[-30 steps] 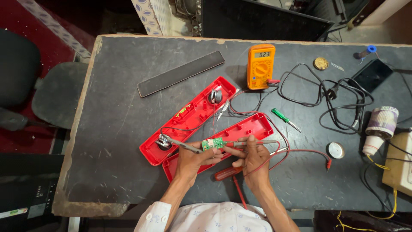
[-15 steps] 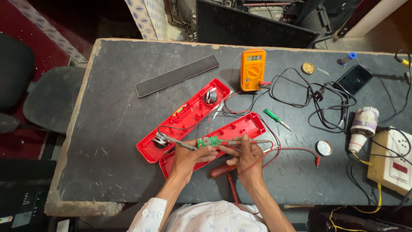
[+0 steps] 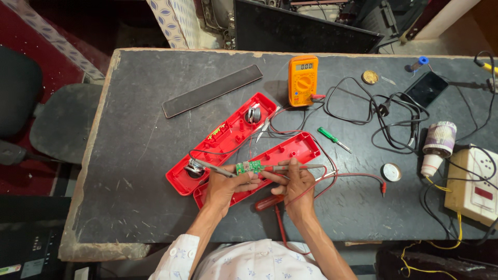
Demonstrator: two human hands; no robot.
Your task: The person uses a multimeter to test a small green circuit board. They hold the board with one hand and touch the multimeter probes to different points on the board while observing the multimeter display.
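Broadly, we find little altered against the view of half a second before: the hands and board keep the same posture, and only the camera's framing has shifted slightly, so the dark screen at the far edge shows more fully. Our left hand (image 3: 223, 186) pinches the small green circuit board (image 3: 248, 167) between thumb and fingers, closed on it, and a black probe (image 3: 212, 168) lies along that hand with its tip near the board's left end. Our right hand (image 3: 296, 187) is closed narrowly around a red probe (image 3: 290, 167), whose tip meets the board's right end. The board is held just above the nearer red casing half (image 3: 290, 150); the farther red casing half (image 3: 228, 136), carrying a round speaker at each end, lies alongside it, touching or nearly so. A red-handled screwdriver (image 3: 268, 202) rests on the table between our wrists. The work surface is a dark grey table (image 3: 135, 171), scratched and chipped along its left edge. On it we note an orange multimeter (image 3: 303, 80), a black rectangular strip (image 3: 212, 91), a green-handled screwdriver (image 3: 332, 139), a tangle of black cable (image 3: 394, 116), a dark phone (image 3: 425, 89), a roll of tape (image 3: 440, 139) and a cream switch box (image 3: 474, 184) at the right edge. A black chair (image 3: 57, 122) stands to the left, over red flooring.
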